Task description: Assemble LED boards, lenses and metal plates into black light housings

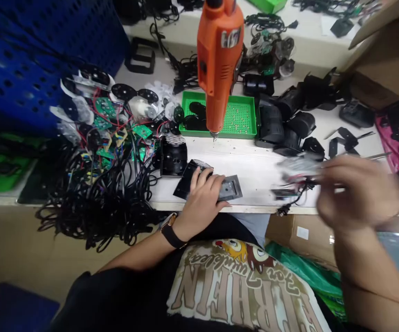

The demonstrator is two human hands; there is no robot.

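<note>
My left hand (204,196) lies on a flat black plastic part (232,188) at the front edge of the white workbench (254,161), fingers curled over it. My right hand (354,193) is smeared by motion at the right; it carries a small assembly with clear plastic and red and black wires (298,177). An orange electric screwdriver (220,60) hangs above the bench, its tip just over the front rim of a green tray (251,124) that holds small screws.
A tangle of black cables, green circuit boards and wheels (105,138) crowds the left of the bench. Black housings (285,124) pile up right of the tray. A blue crate (29,55) stands at far left. Cardboard boxes (299,230) sit below the bench.
</note>
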